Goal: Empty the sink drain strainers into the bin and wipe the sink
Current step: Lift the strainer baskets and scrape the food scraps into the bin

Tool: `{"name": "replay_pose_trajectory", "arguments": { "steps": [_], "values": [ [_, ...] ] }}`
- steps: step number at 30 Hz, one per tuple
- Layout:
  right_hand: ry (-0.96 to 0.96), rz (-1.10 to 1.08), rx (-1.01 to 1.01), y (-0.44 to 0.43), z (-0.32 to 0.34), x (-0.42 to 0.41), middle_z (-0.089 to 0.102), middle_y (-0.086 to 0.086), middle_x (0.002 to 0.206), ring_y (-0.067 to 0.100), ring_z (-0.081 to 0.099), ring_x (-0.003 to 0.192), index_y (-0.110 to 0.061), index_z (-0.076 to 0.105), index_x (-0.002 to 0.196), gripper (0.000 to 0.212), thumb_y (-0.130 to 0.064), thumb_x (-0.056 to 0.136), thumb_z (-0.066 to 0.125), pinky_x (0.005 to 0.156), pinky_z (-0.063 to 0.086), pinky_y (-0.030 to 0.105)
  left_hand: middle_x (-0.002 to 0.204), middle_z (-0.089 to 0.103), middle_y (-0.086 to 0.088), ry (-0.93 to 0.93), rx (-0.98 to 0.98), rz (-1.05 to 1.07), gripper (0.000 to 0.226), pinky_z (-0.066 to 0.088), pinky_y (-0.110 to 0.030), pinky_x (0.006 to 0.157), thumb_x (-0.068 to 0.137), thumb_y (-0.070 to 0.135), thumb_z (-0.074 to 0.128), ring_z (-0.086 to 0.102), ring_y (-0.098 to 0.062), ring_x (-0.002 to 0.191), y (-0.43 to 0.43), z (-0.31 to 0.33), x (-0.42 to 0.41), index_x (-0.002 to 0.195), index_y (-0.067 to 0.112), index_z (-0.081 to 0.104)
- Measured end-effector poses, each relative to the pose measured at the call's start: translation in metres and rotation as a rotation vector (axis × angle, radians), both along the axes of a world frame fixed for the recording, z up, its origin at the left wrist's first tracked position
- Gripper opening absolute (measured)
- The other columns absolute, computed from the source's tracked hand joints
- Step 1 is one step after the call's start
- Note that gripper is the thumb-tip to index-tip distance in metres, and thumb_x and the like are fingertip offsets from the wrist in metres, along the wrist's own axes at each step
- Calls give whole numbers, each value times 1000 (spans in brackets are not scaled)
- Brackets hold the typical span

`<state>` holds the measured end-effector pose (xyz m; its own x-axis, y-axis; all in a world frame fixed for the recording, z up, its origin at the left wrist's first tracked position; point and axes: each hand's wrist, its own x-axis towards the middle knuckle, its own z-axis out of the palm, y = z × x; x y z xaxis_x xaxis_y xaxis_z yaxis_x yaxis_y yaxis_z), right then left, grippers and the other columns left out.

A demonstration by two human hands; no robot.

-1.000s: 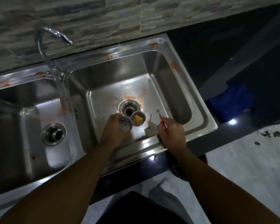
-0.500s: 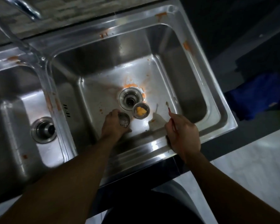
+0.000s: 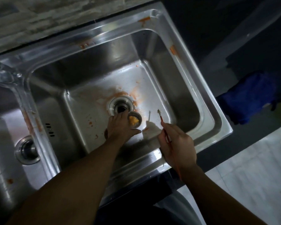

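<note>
A stainless double sink (image 3: 206, 88) is smeared with orange stains. My left hand (image 3: 120, 129) reaches into the right basin, its fingers closed around a small metal drain strainer (image 3: 134, 121) full of yellow-orange scraps. The strainer sits just in front of the open drain hole (image 3: 121, 107). A dark edge shows under my left wrist; I cannot tell what it is. My right hand (image 3: 177, 146) hovers over the basin's front right, pinching a thin red stick (image 3: 162, 121) with its tip pointing toward the drain.
The left basin's drain (image 3: 27, 150) shows at the left edge, beside the tap base (image 3: 5, 73). A blue cloth (image 3: 248, 96) lies on the dark counter to the right. Pale floor tiles show at the lower right. No bin is in view.
The camera has dropped closer over the right basin. My left hand has slid forward from the perforated strainer onto the scrap-filled one. My right hand still holds the stick in the same place.
</note>
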<state>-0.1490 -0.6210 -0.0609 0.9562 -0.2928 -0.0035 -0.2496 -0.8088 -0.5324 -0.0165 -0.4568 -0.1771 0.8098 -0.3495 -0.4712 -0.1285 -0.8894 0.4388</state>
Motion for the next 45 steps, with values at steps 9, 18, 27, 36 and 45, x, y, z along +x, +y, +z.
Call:
{"name": "replay_pose_trajectory", "arguments": {
  "steps": [9, 18, 27, 36, 45],
  "values": [
    [-56, -33, 12, -1, -6, -2, 71, -2, 109, 11, 69, 85, -17, 64, 122, 30, -33, 101, 50, 77, 61, 30, 131, 61, 0, 29, -291, 116, 69, 52, -35, 95, 67, 48, 84, 58, -20, 120, 3, 18, -5, 128, 31, 54],
    [-309, -205, 246, -10, 25, -15, 72, 5, 82, 10, 62, 65, -6, 76, 107, 24, 0, 85, 68, 68, 55, 30, 129, 63, 14, -130, -454, 159, 84, 49, -8, 86, 55, 31, 91, 60, -3, 110, 6, 112, -34, 124, 52, 48],
    [-529, -533, 346, -97, 68, -120, 75, -3, 97, 7, 69, 81, -15, 75, 115, 31, -9, 89, 60, 79, 55, 17, 114, 66, 21, -172, -668, 32, 79, 49, -11, 93, 53, 34, 96, 62, 7, 109, -121, 162, -109, 121, 39, 55],
    [-642, -974, 289, -186, 27, -253, 76, -14, 94, 7, 75, 87, -28, 75, 111, 32, -10, 90, 59, 82, 61, 31, 118, 69, 10, 15, -772, -80, 80, 56, -27, 95, 54, 21, 94, 66, -9, 110, -264, 151, -223, 123, 36, 57],
    [-521, -956, 332, -184, -46, -311, 77, -10, 97, 6, 74, 85, -21, 77, 111, 26, -11, 90, 65, 76, 59, 21, 121, 68, 6, 175, -391, -217, 78, 50, -27, 88, 57, 15, 96, 62, -18, 114, -304, 44, -264, 123, 30, 57]
  ]
}}
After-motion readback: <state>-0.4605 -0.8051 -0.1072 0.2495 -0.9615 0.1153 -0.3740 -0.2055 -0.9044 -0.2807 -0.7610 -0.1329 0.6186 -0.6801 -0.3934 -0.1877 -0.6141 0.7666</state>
